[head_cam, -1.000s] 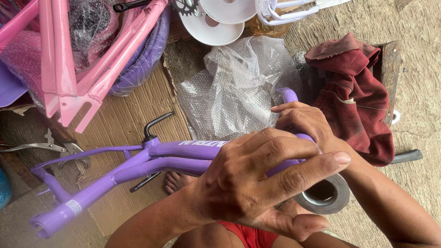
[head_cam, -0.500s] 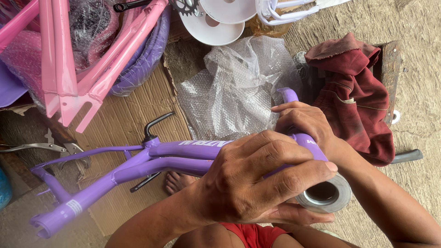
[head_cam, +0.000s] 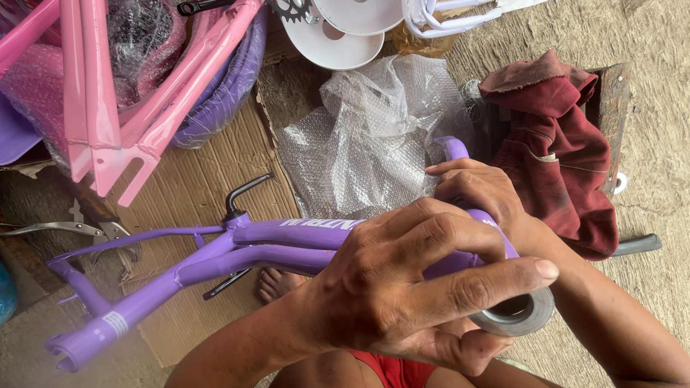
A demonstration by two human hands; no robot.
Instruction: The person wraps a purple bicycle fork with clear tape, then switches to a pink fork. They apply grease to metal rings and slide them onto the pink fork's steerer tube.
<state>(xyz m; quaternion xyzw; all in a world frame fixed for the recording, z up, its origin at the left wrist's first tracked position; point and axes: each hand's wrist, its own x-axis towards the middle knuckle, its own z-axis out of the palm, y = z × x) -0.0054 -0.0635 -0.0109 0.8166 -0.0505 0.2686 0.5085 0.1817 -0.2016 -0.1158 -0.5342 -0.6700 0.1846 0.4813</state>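
Observation:
A purple bicycle frame [head_cam: 273, 241] lies across my lap, its rear fork at lower left. My left hand [head_cam: 410, 284] wraps over the frame's front end and pinches a grey metal ring [head_cam: 521, 312] at the head tube between thumb and forefinger. My right hand [head_cam: 478, 190] grips the frame's upper tube just behind, below a curved purple end [head_cam: 454, 147]. My bare foot [head_cam: 277, 284] shows under the frame.
Crumpled bubble wrap [head_cam: 370, 136] lies on cardboard [head_cam: 190, 183]. A pink bicycle frame [head_cam: 122, 93] is at upper left, white discs [head_cam: 345, 36] at top. A dark red cloth [head_cam: 557, 144] drapes over a wooden block at right. Pliers [head_cam: 79, 230] lie at left.
My left hand has shifted slightly on the frame's front end, and the grey ring now shows more plainly under my fingers. The frame and right hand have barely moved.

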